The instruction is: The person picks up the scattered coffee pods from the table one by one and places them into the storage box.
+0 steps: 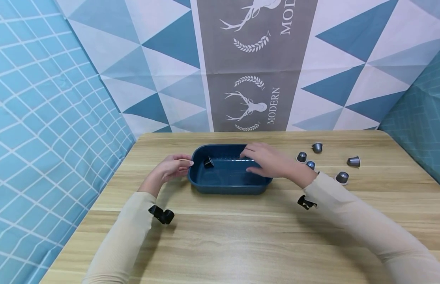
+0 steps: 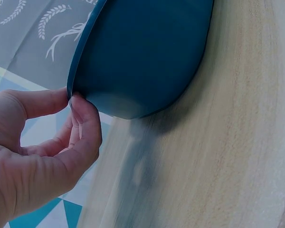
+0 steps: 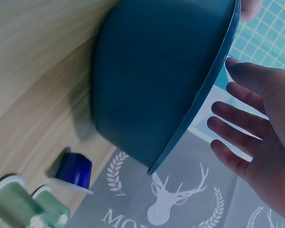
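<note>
A dark blue rectangular tub (image 1: 227, 190) with rounded corners stands on the wooden table. One dark coffee capsule (image 1: 208, 162) lies on its side at the tub's left end. My left hand (image 1: 174, 167) pinches the left rim between thumb and fingers; the left wrist view shows this grip on the tub wall (image 2: 142, 52). Over the tub's right end is my right hand (image 1: 267, 161), its fingers spread and slightly bent. Nothing shows between those fingers in the right wrist view, where the right hand (image 3: 261, 118) appears beside the rim.
Several coffee capsules are scattered right of the tub, among them a grey one (image 1: 354, 161), a dark upright one (image 1: 342, 178) and one at the back (image 1: 317, 148). The right forearm partly covers another capsule (image 1: 310, 165). Patterned cloth (image 1: 163, 79) hangs behind the table.
</note>
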